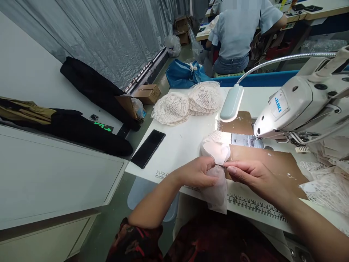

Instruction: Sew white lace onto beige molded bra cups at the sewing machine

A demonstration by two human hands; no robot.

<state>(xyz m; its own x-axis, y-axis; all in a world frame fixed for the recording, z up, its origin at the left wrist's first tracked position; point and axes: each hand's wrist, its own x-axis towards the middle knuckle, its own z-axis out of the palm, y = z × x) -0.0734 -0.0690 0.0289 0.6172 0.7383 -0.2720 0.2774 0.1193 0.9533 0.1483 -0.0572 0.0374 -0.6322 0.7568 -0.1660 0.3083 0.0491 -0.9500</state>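
Note:
A pale fabric cup (pixel 214 150) with lace at its top lies at the front of the table, and a sheer mesh panel (pixel 218 196) hangs from it over the table edge. My left hand (pixel 203 173) is closed on this piece, pinching it where cup and mesh meet. From the right, my right hand (pixel 249 174) pinches a thin dark metal tool (pixel 221 166) whose tip touches the fabric at that same spot. Its kind is too small to make out. To the right stands a white sewing machine (pixel 291 105), its head apart from both hands.
Two stacks of lace cups, the left stack (pixel 171 108) and the right stack (pixel 205 97), lie at the back. A black phone (pixel 148 148) is at the left edge. A lamp (pixel 232 103) hangs over the table. Lace pieces (pixel 327 185) lie at right. A person (pixel 234 36) sits beyond.

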